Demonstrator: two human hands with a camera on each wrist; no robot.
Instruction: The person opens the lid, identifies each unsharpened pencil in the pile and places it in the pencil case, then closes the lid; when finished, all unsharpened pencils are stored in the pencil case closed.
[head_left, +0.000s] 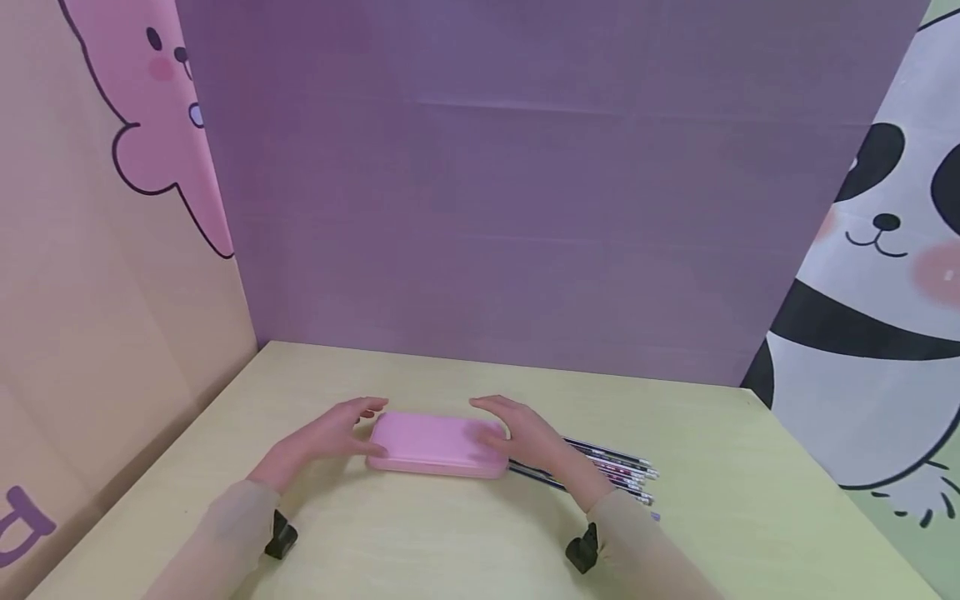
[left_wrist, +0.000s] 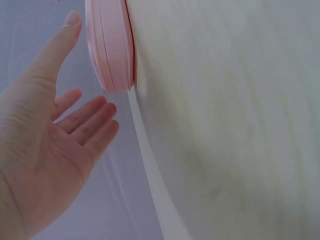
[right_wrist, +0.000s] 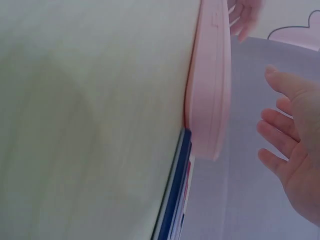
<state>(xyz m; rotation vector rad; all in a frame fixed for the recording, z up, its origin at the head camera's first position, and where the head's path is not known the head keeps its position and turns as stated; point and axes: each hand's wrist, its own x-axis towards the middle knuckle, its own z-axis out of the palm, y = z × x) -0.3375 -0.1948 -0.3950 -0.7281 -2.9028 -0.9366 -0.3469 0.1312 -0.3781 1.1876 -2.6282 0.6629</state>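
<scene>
A pink pencil case [head_left: 435,443], its lid closed, lies flat on the table with its long side toward me. At its left end is my left hand [head_left: 337,432], thumb and fingers spread apart; in the left wrist view this hand [left_wrist: 60,150] shows an empty palm beside the case [left_wrist: 112,45]. My right hand [head_left: 527,433] hovers over the right end, fingers parted and relaxed. The right wrist view shows that hand [right_wrist: 302,132] with nothing in it, apart from the case [right_wrist: 210,90]. Several pencils [head_left: 618,471] lie right of the case, partly hidden by my right forearm.
The pale wooden table [head_left: 420,542] runs back to a purple panel [head_left: 487,208]. A printed pink figure [head_left: 161,92] is on the left wall and a panda print [head_left: 870,333] on the right. Dark straps with small black devices sit at both wrists.
</scene>
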